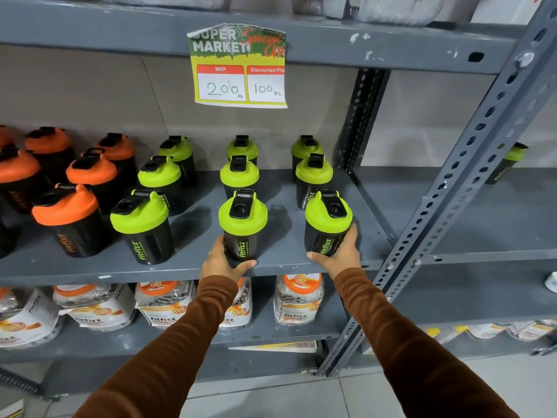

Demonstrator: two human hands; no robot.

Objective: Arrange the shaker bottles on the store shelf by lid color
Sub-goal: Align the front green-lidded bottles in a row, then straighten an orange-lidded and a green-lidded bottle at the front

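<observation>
Black shaker bottles stand on the grey middle shelf (pixel 193 267). Several orange-lidded bottles (pixel 67 218) are grouped at the left. Green-lidded bottles fill three columns to their right. My left hand (pixel 221 262) wraps the base of the front middle green-lidded bottle (pixel 242 224). My right hand (pixel 339 254) grips the front right green-lidded bottle (pixel 327 224), which tilts slightly. Both bottles rest near the shelf's front edge. Another green-lidded bottle (pixel 141 226) stands in front at the left of them.
A price sign (pixel 238 66) hangs from the shelf above. Jars with orange lids (pixel 298 297) fill the shelf below. A perforated steel upright (pixel 452 188) rises at the right; beyond it one green-lidded bottle (pixel 509 162) stands on the neighbouring shelf.
</observation>
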